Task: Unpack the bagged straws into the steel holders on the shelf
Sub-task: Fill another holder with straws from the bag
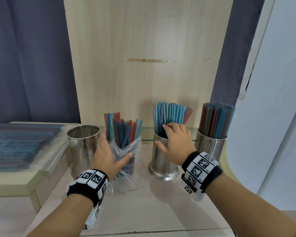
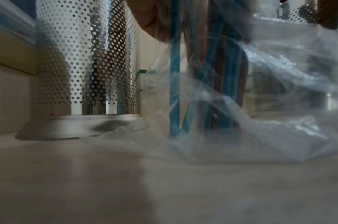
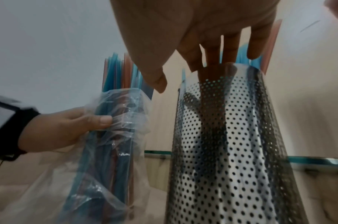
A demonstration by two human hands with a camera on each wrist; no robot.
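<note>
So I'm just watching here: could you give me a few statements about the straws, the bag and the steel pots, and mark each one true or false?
1. The left hand holds the plastic bag of straws upright on the shelf. True.
2. All three steel holders have straws in them. False: the left holder is empty.
3. The right hand rests its fingers on the straws in the middle holder. True.
4. The right holder lies tipped on its side. False: it stands upright, full of straws.
5. The bag is empty. False: blue and red straws stick out of its top.
</note>
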